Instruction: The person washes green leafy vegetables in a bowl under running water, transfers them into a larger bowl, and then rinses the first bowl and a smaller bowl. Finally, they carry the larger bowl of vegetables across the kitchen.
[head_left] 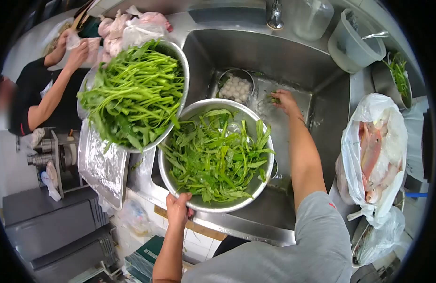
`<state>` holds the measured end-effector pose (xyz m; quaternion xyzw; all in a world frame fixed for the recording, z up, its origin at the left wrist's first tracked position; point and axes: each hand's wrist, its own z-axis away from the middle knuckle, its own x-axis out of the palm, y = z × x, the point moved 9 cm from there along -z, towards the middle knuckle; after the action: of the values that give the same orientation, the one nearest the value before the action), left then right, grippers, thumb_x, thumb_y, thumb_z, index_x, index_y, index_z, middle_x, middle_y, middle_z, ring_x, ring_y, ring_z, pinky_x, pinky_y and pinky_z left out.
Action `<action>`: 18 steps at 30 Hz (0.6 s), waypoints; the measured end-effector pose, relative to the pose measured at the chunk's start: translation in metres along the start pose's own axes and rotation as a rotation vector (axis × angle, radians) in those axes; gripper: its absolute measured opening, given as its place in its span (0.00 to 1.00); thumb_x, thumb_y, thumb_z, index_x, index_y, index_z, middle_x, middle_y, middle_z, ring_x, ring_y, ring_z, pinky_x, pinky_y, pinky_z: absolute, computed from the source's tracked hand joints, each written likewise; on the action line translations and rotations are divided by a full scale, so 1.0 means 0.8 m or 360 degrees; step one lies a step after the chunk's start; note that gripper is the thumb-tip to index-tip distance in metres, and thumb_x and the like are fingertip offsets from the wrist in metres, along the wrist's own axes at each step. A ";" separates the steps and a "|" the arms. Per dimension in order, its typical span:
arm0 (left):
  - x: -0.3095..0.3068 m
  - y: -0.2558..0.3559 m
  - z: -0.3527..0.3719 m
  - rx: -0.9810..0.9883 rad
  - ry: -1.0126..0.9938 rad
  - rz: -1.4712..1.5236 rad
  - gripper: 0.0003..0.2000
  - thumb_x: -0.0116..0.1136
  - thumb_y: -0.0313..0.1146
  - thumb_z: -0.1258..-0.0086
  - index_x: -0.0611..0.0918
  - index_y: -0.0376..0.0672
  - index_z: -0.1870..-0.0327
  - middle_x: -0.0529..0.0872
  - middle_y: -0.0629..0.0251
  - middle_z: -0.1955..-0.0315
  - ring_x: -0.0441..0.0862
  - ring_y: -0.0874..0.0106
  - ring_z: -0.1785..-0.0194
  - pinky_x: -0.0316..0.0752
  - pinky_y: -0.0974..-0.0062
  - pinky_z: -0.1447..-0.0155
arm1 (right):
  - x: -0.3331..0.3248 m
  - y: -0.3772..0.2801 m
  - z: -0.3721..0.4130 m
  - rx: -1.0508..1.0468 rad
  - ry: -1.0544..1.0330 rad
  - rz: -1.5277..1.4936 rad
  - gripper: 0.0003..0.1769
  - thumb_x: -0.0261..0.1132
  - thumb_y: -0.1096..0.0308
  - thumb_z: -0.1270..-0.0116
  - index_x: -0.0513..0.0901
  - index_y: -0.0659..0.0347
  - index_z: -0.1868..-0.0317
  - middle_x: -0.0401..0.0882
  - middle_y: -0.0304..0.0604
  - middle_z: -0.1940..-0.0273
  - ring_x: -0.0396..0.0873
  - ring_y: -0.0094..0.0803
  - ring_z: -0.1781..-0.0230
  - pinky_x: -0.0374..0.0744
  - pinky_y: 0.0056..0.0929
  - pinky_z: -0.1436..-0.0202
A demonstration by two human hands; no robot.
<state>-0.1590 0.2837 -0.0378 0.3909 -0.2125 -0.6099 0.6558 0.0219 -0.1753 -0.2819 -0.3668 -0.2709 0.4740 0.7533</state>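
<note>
My left hand (179,207) grips the near rim of a metal bowl (218,208) that holds loose green leaves and stems (213,160). The bowl sits over the left part of the steel sink (321,108). Inside the sink, my right hand (285,100) is closed near the bottom, with a bit of green at its fingertips. Left of that hand, a small round strainer holds pale round pieces (236,88). A second large bowl (184,70), heaped with long green stems (138,94), stands to the upper left, against the first bowl.
At the left a co-worker's hands (76,49) hold a clear bag beside pink meat (116,30). A metal tray (102,165) lies below the second bowl. On the right are a bag of fish (373,146), a white bucket (354,45) and a pot of greens (397,75). A faucet (275,16) stands behind.
</note>
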 end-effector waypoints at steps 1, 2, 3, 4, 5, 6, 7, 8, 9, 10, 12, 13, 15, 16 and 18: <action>0.001 0.001 0.000 -0.0001 -0.0036 -0.0018 0.07 0.53 0.26 0.44 0.74 0.30 0.71 0.74 0.62 0.88 0.65 0.75 0.93 0.58 0.78 0.90 | -0.002 -0.026 0.019 -0.0040 -0.0009 0.0051 0.05 0.65 0.66 0.40 0.77 0.55 0.70 0.74 0.33 0.73 0.72 0.23 0.73 0.73 0.22 0.69; 0.000 0.000 -0.002 0.0012 -0.0056 -0.0060 0.07 0.53 0.26 0.43 0.75 0.30 0.71 0.74 0.62 0.88 0.65 0.75 0.94 0.58 0.78 0.90 | -0.001 -0.054 0.042 -0.0080 -0.0023 0.0102 0.06 0.64 0.66 0.39 0.76 0.54 0.72 0.72 0.32 0.74 0.71 0.22 0.75 0.72 0.21 0.70; -0.002 -0.001 -0.003 0.0023 -0.0070 -0.0101 0.07 0.53 0.27 0.43 0.75 0.30 0.72 0.74 0.63 0.89 0.65 0.75 0.94 0.58 0.78 0.90 | 0.002 -0.088 0.064 -0.0230 -0.0043 0.0168 0.07 0.63 0.64 0.38 0.76 0.55 0.71 0.73 0.32 0.73 0.71 0.22 0.74 0.72 0.21 0.70; -0.001 0.001 -0.002 0.0022 -0.0076 -0.0081 0.07 0.53 0.27 0.43 0.75 0.31 0.72 0.74 0.63 0.89 0.65 0.76 0.93 0.58 0.78 0.90 | 0.006 -0.121 0.088 -0.0378 -0.0070 0.0236 0.08 0.62 0.62 0.37 0.77 0.56 0.71 0.74 0.32 0.72 0.72 0.21 0.72 0.71 0.20 0.69; 0.001 0.004 -0.002 0.0025 -0.0079 -0.0057 0.07 0.53 0.27 0.43 0.75 0.31 0.73 0.74 0.63 0.89 0.65 0.76 0.93 0.58 0.79 0.90 | 0.014 -0.156 0.115 -0.0532 -0.0104 0.0302 0.10 0.61 0.60 0.36 0.77 0.56 0.71 0.75 0.32 0.71 0.72 0.21 0.71 0.71 0.20 0.69; 0.003 0.002 -0.006 0.0042 -0.0137 -0.0072 0.06 0.53 0.27 0.43 0.75 0.31 0.72 0.74 0.63 0.88 0.65 0.77 0.93 0.57 0.79 0.90 | 0.035 -0.184 0.149 -0.0630 -0.0221 0.0312 0.12 0.58 0.58 0.34 0.77 0.57 0.70 0.75 0.33 0.70 0.72 0.22 0.69 0.71 0.21 0.66; 0.003 0.001 -0.010 0.0063 -0.0188 -0.0088 0.06 0.53 0.27 0.43 0.75 0.32 0.71 0.74 0.63 0.88 0.65 0.77 0.93 0.57 0.79 0.90 | 0.061 -0.207 0.192 -0.0726 -0.0347 0.0318 0.15 0.55 0.55 0.32 0.77 0.57 0.69 0.75 0.33 0.69 0.72 0.22 0.67 0.71 0.21 0.63; 0.007 0.002 -0.013 0.0066 -0.0256 -0.0003 0.06 0.53 0.26 0.44 0.75 0.32 0.71 0.74 0.64 0.88 0.66 0.77 0.93 0.57 0.79 0.91 | 0.092 -0.226 0.238 -0.0821 -0.0483 0.0320 0.18 0.52 0.53 0.30 0.77 0.57 0.69 0.75 0.33 0.67 0.72 0.23 0.66 0.71 0.22 0.60; 0.011 0.005 -0.009 0.0071 -0.0313 0.0085 0.06 0.53 0.25 0.44 0.74 0.31 0.70 0.73 0.64 0.88 0.66 0.77 0.92 0.56 0.79 0.91 | 0.129 -0.235 0.288 -0.0878 -0.0638 0.0533 0.20 0.49 0.51 0.29 0.78 0.58 0.65 0.76 0.34 0.65 0.73 0.24 0.64 0.69 0.24 0.54; 0.012 0.005 0.000 -0.0005 -0.0217 0.0143 0.07 0.53 0.25 0.44 0.74 0.30 0.68 0.73 0.65 0.89 0.65 0.77 0.93 0.56 0.79 0.91 | 0.165 -0.232 0.334 -0.0940 -0.0805 0.0748 0.24 0.46 0.49 0.28 0.80 0.60 0.60 0.77 0.35 0.62 0.74 0.26 0.62 0.67 0.26 0.48; 0.023 -0.010 0.023 -0.0170 -0.0184 0.0244 0.09 0.53 0.24 0.45 0.74 0.29 0.65 0.71 0.66 0.89 0.63 0.77 0.93 0.55 0.78 0.92 | 0.206 -0.186 0.392 -0.0951 -0.0888 0.1693 0.26 0.43 0.48 0.28 0.79 0.59 0.49 0.78 0.47 0.52 0.72 0.39 0.47 0.55 0.40 0.32; 0.029 -0.019 0.030 -0.0254 -0.0257 0.0281 0.10 0.54 0.24 0.45 0.73 0.28 0.64 0.70 0.67 0.90 0.62 0.77 0.93 0.55 0.77 0.92 | 0.221 -0.185 0.417 -0.1030 -0.0829 0.1912 0.22 0.47 0.53 0.29 0.80 0.59 0.52 0.77 0.49 0.51 0.71 0.42 0.46 0.55 0.43 0.33; 0.030 -0.016 0.060 -0.0201 -0.0323 0.0424 0.10 0.54 0.24 0.45 0.73 0.27 0.65 0.71 0.66 0.90 0.63 0.77 0.93 0.55 0.77 0.92 | 0.243 -0.197 0.463 -0.1487 -0.0724 0.2069 0.14 0.56 0.62 0.35 0.82 0.61 0.58 0.75 0.51 0.50 0.70 0.46 0.45 0.58 0.45 0.35; 0.026 -0.012 0.074 -0.0118 -0.0363 0.0432 0.09 0.53 0.24 0.45 0.73 0.27 0.67 0.71 0.65 0.90 0.64 0.77 0.93 0.56 0.77 0.92 | 0.249 -0.208 0.493 -0.1837 -0.0684 0.1976 0.10 0.61 0.67 0.39 0.83 0.62 0.61 0.75 0.51 0.50 0.70 0.47 0.46 0.60 0.45 0.36; 0.010 -0.009 0.092 0.0048 -0.0410 0.0486 0.06 0.53 0.24 0.45 0.74 0.27 0.72 0.72 0.63 0.90 0.66 0.77 0.93 0.58 0.77 0.92 | 0.255 -0.224 0.518 -0.1942 -0.0781 0.1809 0.06 0.66 0.75 0.48 0.83 0.64 0.67 0.76 0.48 0.52 0.71 0.45 0.49 0.68 0.39 0.45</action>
<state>-0.2178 0.2575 -0.0001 0.2825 -0.3606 -0.5453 0.7021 -0.1166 0.0829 0.1175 -0.6737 -0.4082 0.6160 -0.0057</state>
